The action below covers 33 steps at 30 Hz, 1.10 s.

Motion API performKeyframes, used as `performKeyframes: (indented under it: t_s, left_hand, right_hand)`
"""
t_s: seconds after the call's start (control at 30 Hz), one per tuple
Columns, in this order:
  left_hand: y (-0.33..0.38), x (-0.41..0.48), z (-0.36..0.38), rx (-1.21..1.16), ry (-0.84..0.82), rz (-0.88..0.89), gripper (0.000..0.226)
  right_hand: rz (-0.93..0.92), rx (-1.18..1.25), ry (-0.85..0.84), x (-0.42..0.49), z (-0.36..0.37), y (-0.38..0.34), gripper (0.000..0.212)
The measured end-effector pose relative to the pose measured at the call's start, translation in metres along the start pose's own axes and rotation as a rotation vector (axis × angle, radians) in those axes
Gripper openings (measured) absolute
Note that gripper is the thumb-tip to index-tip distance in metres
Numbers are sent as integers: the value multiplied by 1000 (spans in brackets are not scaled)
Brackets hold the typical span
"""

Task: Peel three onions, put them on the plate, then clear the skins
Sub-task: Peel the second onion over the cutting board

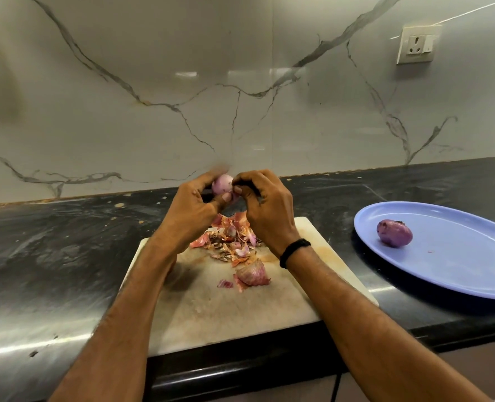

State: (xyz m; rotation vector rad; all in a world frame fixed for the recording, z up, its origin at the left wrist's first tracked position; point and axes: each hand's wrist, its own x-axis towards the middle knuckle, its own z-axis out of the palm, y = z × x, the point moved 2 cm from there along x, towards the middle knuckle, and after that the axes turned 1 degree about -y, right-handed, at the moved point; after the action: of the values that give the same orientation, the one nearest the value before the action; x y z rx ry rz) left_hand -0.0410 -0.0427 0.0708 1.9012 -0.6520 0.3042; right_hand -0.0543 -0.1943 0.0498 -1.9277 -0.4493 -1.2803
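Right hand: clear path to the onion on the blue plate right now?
Likely yes on path: only open counter lies between the right hand and the plate onion. But its grip is busy pinching at the held onion.

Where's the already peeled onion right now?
Head view, right side: the peeled onion lies on the blue plate, near its left rim, right of the cutting board.

Left hand (195,208) and right hand (265,210) grip an onion (222,184) above skins (231,242).
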Motion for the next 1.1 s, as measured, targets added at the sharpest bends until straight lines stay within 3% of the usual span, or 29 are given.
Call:
performKeyframes:
  t_s: [0.23,0.47,0.63,0.73,0.87,1.1]
  left_hand:
    - [-2,0,-3,49,-47,9,57]
    - [-3,-1,-1,-107,-69,-92,50]
    - [-4,-1,5,-175,-50,-172,49]
    - [-5,1,3,-177,-24,-194,44]
    - [-3,0,2,-254,-3,-188,26]
    - [-1,0,1,-201,-2,-133,20]
  right_hand:
    - [-68,-41,-66,-1,4,5,8]
    - [-82,-83,-182,-4,8,-1,18]
    - [41,-40,-162,-3,9,-7,25]
    - [116,31,-119,-2,5,-7,42]
    - [113,78,-96,-3,4,-6,19]
    - [-18,3,-65,-4,6,-2,11]
